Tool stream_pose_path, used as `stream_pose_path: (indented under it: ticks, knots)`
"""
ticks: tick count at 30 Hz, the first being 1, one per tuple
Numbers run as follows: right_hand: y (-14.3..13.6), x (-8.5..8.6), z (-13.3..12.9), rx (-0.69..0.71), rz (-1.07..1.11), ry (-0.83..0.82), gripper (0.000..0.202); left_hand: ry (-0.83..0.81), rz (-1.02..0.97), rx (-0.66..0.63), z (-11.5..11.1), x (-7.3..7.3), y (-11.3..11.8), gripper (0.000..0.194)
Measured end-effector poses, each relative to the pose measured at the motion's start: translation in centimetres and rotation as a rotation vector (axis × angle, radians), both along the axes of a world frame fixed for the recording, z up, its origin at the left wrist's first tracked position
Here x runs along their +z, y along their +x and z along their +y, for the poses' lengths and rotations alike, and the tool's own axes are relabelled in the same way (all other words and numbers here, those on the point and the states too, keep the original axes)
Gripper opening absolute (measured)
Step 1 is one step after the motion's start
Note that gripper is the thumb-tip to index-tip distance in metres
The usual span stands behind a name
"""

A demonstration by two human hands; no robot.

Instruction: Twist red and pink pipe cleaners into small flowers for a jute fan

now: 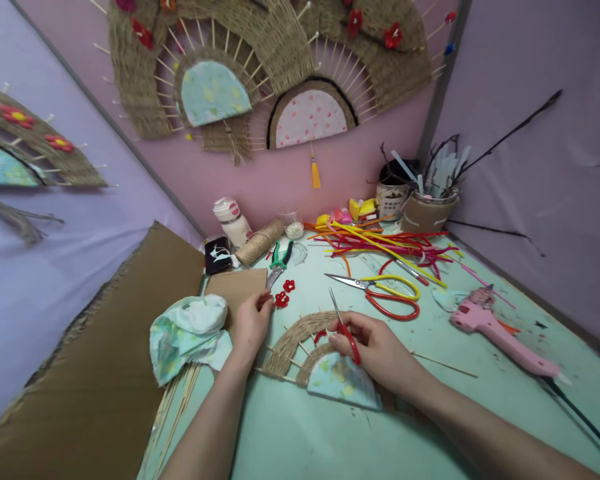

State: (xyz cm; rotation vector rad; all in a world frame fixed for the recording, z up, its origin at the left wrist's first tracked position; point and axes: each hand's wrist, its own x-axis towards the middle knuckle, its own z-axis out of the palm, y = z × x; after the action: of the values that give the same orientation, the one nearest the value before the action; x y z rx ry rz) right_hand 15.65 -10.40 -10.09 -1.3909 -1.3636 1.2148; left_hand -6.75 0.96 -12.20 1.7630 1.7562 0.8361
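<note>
My right hand (373, 343) is closed around small scissors (349, 341) with red handles, their thin blades pointing up and away. It is over a small half-round fan (285, 347) of woven twine and thin sticks, which has a pale blue-green floral cloth centre (337, 379). To the left, my left hand (253, 323) has its fingers drawn together beside a flat cardboard piece (235, 287); what they may pinch is too small to make out. Two red flowers (282, 299) lie just right of its fingertips. Larger scissors (393, 297) with yellow and red handles lie beyond my right hand.
A pink glue gun (505, 340) lies at right. Behind are colourful pipe cleaners (395, 243), green-handled pliers (281, 257), a twine roll (261, 241), and a pot (429, 210) with twigs. Floral cloth (187, 333) lies crumpled beside a cardboard panel (100, 360) at left.
</note>
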Motion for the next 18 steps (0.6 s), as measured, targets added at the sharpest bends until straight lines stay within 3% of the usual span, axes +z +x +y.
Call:
stream_pose_path:
  ticks: [3,6,9,12,14,16,18]
  knots:
    - [0.1,-0.2,0.3,0.035,0.058,-0.031,0.029,0.071,0.04,0.028,-0.5,0.1,-0.1,0.026]
    - [0.2,-0.4,0.5,0.038,0.107,-0.033,0.029,0.274,0.048,0.04,-1.4,1.2,0.5,0.021]
    - [0.2,-0.5,0.5,0.035,0.083,-0.019,0.029,0.391,-0.039,-0.084,-3.3,2.8,2.0,0.018]
    - [0.0,-0.6,0.2,-0.004,-0.01,0.03,0.035,0.23,-0.194,-0.372,-6.0,4.0,4.2,0.018]
    - [-0.2,-0.7,0.0,-0.03,-0.064,0.065,0.036,0.069,-0.347,-0.499,-7.8,4.2,5.7,0.026]
    - [-0.3,-0.8,-0.3,-0.03,-0.088,0.083,0.032,-0.051,-0.412,-0.595,-9.4,4.0,6.9,0.037]
    - [-0.4,-0.8,-0.6,-0.015,-0.113,0.099,0.027,-0.157,-0.445,-0.613,-10.5,3.4,7.6,0.045]
